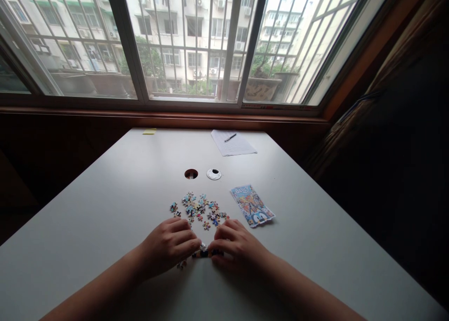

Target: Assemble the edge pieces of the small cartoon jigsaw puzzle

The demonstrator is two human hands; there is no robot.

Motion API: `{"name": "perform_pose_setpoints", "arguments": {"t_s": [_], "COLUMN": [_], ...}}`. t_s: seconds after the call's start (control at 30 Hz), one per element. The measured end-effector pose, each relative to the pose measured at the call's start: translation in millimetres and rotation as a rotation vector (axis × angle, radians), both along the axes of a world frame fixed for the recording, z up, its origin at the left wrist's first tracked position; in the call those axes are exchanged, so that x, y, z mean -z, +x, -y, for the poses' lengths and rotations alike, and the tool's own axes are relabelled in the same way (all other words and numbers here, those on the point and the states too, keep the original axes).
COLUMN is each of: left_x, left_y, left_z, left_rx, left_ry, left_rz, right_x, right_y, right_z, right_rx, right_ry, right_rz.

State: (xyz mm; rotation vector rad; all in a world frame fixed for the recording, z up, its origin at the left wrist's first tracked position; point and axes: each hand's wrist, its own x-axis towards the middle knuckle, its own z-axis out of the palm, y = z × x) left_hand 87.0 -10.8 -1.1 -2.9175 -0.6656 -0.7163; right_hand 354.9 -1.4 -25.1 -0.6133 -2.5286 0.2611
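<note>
My left hand (174, 241) is closed, its fingertips pinching a small whitish puzzle piece (203, 247). Just below that piece lies a short dark strip of joined puzzle pieces (204, 254), flat on the white table. My right hand (235, 242) has its fingers curled over the strip's right end, hiding part of it. Beyond both hands, loose jigsaw pieces (191, 208) are spread in a heap. A few more pieces (181, 265) lie below my left hand, partly hidden by it.
A colourful Bluey picture sheet (253, 206) lies right of the heap. Farther back are a round cable hole (191, 174), its loose cover (213, 174), and papers (238, 145) with a pen (230, 137). A yellow note (149, 131) sits near the window edge.
</note>
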Motion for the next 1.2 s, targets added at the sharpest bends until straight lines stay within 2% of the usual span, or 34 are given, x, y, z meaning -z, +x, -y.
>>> {"name": "perform_pose_setpoints", "arguments": {"t_s": [0.3, 0.6, 1.2], "left_x": [0.1, -2.5, -5.3], "left_y": [2.1, -4.1, -2.8], "left_z": [0.3, 2.1, 4.1], "left_rx": [0.095, 0.154, 0.113], "left_ry": [-0.041, -0.173, -0.169], "left_rz": [0.019, 0.053, -0.025], "right_x": [-1.4, -3.9, -6.6], "right_y": [-0.8, 0.0, -0.6], "right_z": [1.5, 3.1, 4.2], "right_rx": [0.012, 0.045, 0.132], "right_ry": [0.016, 0.011, 0.012], "right_rz": [0.012, 0.010, 0.031]}}
